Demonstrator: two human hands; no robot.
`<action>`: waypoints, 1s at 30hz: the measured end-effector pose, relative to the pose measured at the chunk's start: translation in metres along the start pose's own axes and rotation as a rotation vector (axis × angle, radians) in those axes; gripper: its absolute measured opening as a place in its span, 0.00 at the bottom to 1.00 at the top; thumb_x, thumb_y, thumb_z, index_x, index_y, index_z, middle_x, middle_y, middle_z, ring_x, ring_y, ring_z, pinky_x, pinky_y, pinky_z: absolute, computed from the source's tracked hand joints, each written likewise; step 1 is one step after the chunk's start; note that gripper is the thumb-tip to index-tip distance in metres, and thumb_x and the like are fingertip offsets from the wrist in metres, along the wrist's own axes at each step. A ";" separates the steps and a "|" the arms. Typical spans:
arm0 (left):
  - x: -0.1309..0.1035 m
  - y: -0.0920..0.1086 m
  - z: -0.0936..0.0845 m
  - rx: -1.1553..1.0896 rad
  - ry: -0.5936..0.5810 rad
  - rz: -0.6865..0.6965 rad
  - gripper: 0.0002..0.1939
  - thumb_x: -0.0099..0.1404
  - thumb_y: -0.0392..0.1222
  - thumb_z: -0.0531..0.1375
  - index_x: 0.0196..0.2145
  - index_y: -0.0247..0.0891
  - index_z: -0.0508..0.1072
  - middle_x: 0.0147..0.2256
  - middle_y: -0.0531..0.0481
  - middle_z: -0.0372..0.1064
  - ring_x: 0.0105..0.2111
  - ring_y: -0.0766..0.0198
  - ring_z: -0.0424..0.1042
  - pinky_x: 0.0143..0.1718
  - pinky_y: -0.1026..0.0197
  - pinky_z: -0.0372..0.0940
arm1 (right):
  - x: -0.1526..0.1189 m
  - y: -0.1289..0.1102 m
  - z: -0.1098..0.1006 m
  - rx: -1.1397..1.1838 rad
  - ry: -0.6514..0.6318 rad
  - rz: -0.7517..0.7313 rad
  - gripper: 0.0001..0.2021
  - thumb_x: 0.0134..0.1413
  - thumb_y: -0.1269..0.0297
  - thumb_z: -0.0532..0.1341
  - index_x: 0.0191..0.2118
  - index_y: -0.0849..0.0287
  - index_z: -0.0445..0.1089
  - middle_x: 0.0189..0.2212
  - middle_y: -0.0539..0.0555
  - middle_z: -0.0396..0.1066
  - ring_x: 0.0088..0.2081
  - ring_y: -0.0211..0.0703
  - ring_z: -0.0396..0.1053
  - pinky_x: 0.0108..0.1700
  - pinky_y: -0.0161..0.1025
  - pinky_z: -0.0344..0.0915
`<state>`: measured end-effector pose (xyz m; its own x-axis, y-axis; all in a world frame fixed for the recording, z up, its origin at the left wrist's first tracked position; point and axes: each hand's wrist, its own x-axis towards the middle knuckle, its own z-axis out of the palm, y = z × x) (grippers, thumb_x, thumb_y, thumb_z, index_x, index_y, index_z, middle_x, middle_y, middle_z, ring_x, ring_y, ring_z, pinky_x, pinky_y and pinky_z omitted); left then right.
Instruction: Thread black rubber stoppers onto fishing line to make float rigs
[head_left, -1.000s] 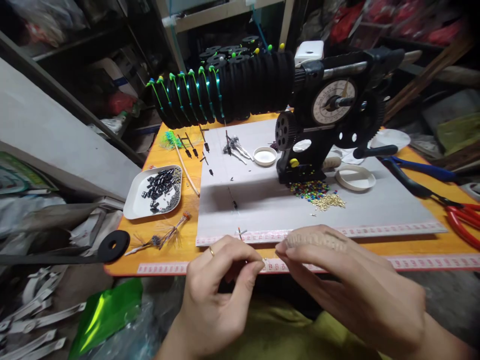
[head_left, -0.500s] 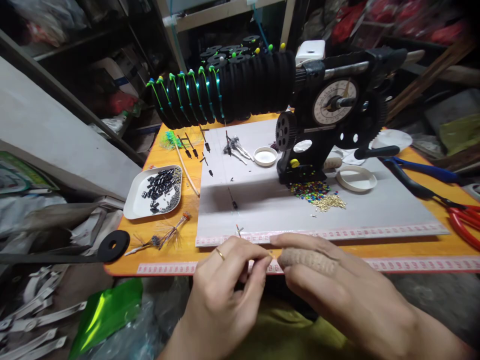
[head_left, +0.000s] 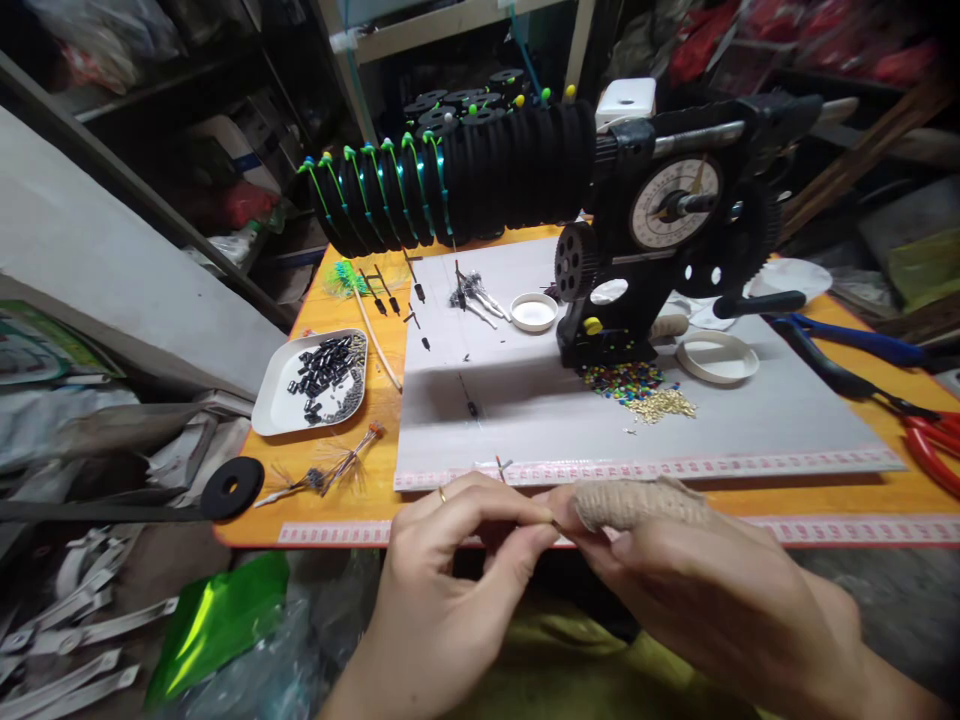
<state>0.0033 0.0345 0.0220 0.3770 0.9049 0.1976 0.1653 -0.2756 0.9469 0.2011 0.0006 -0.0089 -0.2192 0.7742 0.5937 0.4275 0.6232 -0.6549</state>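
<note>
My left hand, with a ring on one finger, pinches something too small to make out between thumb and forefinger. Against its fingertips rests my right hand, its fingers pressed together and one wrapped in beige tape. Both hands are over the front edge of the orange table. A small red-tipped piece shows just beyond my left fingers. Thin line hangs from the row of black spools, and a small black part lies on the grey board.
A black winding machine with a dial stands at the back right. A white tray of black pieces is at the left. Colourful beads, gold pieces, a shallow lid and red-handled pliers lie to the right.
My right hand has closed in on my left, so the fingertips now meet. The red-tipped piece has shifted right. The whole view has moved very slightly.
</note>
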 end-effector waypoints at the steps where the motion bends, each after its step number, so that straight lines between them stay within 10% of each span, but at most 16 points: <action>1: 0.000 0.000 -0.001 -0.032 -0.019 -0.048 0.04 0.65 0.33 0.62 0.33 0.37 0.78 0.30 0.48 0.76 0.31 0.64 0.74 0.32 0.65 0.68 | 0.001 0.000 0.001 0.034 -0.001 -0.009 0.11 0.59 0.75 0.60 0.44 0.51 0.70 0.44 0.49 0.80 0.42 0.39 0.79 0.44 0.31 0.77; 6: 0.005 -0.003 -0.001 -0.279 -0.003 -0.265 0.04 0.63 0.37 0.64 0.30 0.37 0.75 0.27 0.52 0.69 0.28 0.68 0.68 0.29 0.68 0.64 | 0.009 -0.004 0.010 0.141 0.116 0.062 0.21 0.55 0.83 0.61 0.50 0.53 0.65 0.43 0.51 0.78 0.43 0.39 0.79 0.48 0.34 0.76; 16: 0.009 -0.010 0.001 -0.444 0.092 -0.215 0.04 0.63 0.36 0.65 0.29 0.38 0.77 0.27 0.55 0.71 0.25 0.73 0.66 0.27 0.75 0.64 | 0.036 -0.019 0.019 0.019 0.113 0.172 0.08 0.57 0.77 0.61 0.39 0.58 0.71 0.36 0.54 0.73 0.38 0.38 0.74 0.39 0.32 0.75; 24: 0.005 -0.004 0.001 -0.318 0.047 -0.189 0.06 0.66 0.35 0.62 0.30 0.38 0.73 0.27 0.54 0.69 0.27 0.71 0.68 0.29 0.71 0.67 | 0.030 -0.007 0.019 -0.333 0.116 -0.332 0.08 0.52 0.79 0.66 0.38 0.61 0.72 0.39 0.60 0.75 0.45 0.49 0.71 0.41 0.41 0.74; 30: 0.001 -0.015 -0.003 0.180 0.158 0.321 0.11 0.62 0.25 0.63 0.40 0.39 0.74 0.34 0.48 0.75 0.34 0.64 0.76 0.33 0.66 0.72 | 0.037 -0.011 0.019 -0.116 0.102 -0.034 0.07 0.56 0.78 0.61 0.36 0.57 0.68 0.32 0.53 0.73 0.34 0.41 0.72 0.35 0.37 0.72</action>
<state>-0.0012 0.0405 0.0084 0.2928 0.7985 0.5261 0.2241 -0.5921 0.7740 0.1717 0.0246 0.0113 -0.1476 0.7344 0.6625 0.5212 0.6270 -0.5789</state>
